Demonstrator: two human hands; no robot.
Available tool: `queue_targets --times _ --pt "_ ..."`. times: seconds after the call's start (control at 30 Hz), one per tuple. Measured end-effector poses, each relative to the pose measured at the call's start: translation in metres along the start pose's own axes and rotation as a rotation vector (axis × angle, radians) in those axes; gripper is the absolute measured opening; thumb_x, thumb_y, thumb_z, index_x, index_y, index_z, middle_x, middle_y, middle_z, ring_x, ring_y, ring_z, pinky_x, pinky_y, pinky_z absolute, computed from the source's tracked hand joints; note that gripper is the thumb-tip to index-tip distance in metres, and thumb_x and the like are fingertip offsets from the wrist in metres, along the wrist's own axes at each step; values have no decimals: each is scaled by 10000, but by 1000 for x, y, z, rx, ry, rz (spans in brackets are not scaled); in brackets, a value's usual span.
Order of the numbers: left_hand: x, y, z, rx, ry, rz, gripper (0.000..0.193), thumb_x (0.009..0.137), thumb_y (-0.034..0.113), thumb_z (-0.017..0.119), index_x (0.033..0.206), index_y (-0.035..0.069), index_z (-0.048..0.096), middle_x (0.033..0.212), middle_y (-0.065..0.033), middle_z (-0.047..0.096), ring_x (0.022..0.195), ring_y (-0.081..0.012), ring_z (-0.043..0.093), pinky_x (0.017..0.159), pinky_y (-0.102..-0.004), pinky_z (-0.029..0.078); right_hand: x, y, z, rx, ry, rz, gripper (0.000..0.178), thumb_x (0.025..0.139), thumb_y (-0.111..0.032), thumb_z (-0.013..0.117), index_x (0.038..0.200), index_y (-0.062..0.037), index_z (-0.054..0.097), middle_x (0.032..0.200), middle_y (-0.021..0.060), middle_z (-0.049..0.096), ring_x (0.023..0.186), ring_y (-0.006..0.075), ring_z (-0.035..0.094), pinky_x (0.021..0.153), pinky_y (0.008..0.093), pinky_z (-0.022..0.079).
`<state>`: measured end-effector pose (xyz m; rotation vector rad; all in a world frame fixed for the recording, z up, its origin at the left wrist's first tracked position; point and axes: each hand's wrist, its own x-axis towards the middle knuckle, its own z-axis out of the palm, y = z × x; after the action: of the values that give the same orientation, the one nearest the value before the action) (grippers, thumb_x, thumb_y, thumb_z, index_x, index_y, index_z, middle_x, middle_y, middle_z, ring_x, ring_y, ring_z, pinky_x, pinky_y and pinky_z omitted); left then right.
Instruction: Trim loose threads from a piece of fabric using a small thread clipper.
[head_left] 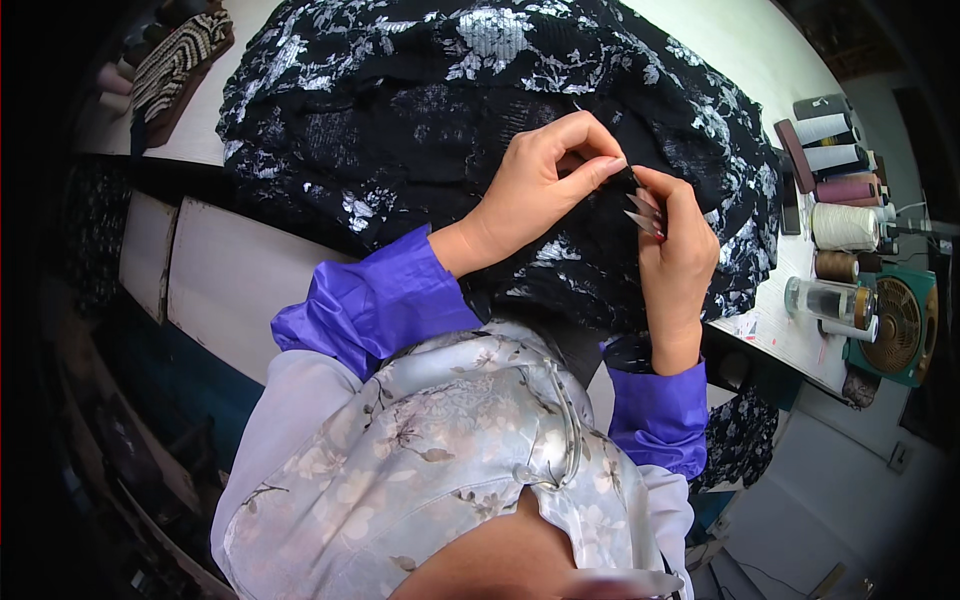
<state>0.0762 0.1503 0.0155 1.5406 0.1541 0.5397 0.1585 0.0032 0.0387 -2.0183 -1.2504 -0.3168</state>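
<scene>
A large black garment cloth (430, 130) with silver floral print is heaped on the table before me. Above it my left hand (535, 185) is closed, thumb and forefinger pinched together at the tips. What they pinch is dark against the dark cloth, and I cannot make it out. Opposite, almost touching those fingertips, my right hand (678, 245) is closed with its index finger bent inward. A pair of small metal thread snips (643, 215) is held in its curled fingers, the pointed blades sticking out to the left.
Several thread cones (845, 225) line the table's right edge beside a clear jar (828, 302) and a green fan (897, 325). A striped knitted piece (182, 65) lies at the far left. White table surface (770, 345) shows at the near right.
</scene>
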Motion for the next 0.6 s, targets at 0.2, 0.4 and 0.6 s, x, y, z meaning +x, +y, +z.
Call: queue_targets --times 0.2,0.4,0.6 --pt "7 -2 -2 -67 -10 2 75 947 88 584 956 14 582 883 -27 611 776 -85 600 683 -228 506 3 7 -11 18 -67 -63 446 660 141 618 1050 -73 646 781 76 598 699 217 648 599 323 490" --pt "14 -6 -8 -166 -57 -68 80 957 105 564 964 26 572 903 -26 605 792 -86 591 695 -236 493 3 10 -15 -53 -99 -104 534 654 140 597 1117 -116 665 726 70 541 637 208 600 562 335 461" --pt "13 -5 -9 -191 -90 -56 60 930 62 594 983 39 578 921 -19 603 819 -86 586 739 -240 498 -1 8 -23 -48 -140 -20 544 671 152 580 1134 -120 666 739 76 544 660 215 603 582 326 468"
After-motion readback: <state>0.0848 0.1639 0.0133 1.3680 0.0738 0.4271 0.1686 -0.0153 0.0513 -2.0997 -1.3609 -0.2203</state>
